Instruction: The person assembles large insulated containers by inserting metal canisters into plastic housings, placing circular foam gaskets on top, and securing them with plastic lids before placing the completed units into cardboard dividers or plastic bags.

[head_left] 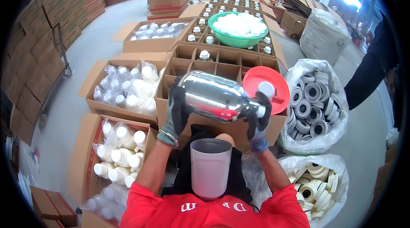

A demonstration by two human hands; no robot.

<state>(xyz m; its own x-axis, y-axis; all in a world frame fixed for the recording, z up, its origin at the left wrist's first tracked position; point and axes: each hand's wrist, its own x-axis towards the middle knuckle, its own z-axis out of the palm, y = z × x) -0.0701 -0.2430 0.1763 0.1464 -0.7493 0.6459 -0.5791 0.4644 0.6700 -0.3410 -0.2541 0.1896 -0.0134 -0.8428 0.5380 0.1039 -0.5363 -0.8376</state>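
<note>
Both gloved hands — left hand (176, 110), right hand (257, 122) — clenched on a shiny chrome flask liner (218, 96), above a grey plastic shell (210, 166), brown divider cartons (222, 63) behind.

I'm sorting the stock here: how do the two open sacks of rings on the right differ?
The upper sack holds grey rings with dark centres; the lower sack holds cream-white rings. The upper sack sits beside the red lid, the lower one nearer the person's right elbow. Both are clear plastic sacks, open on top.
</note>
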